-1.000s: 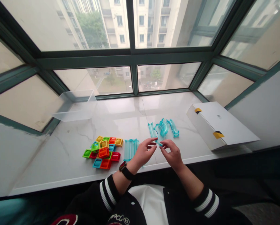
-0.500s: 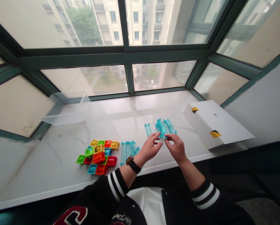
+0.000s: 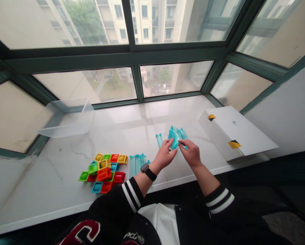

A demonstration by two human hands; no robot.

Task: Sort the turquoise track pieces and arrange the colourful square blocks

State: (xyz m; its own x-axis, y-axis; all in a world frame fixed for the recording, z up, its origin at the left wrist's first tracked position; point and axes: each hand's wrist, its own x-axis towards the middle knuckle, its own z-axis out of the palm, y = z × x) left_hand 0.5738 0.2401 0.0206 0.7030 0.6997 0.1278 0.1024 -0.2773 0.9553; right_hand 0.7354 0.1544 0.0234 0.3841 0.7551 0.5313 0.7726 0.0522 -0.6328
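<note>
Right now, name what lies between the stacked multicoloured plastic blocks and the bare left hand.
Translucent turquoise plastic strips lie there on the white marbled countertop, in the head view.

On the sill [image 3: 121, 126], track pieces [image 3: 175, 133] lie between blocks [image 3: 103, 173], left, and a box [image 3: 240, 131], right.

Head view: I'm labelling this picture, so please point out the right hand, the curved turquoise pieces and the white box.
Right hand [image 3: 192, 153], head view: back of the hand.
Curved turquoise pieces [image 3: 176, 136], head view: on the ridged bend.
White box [image 3: 240, 132], head view: top face.
</note>
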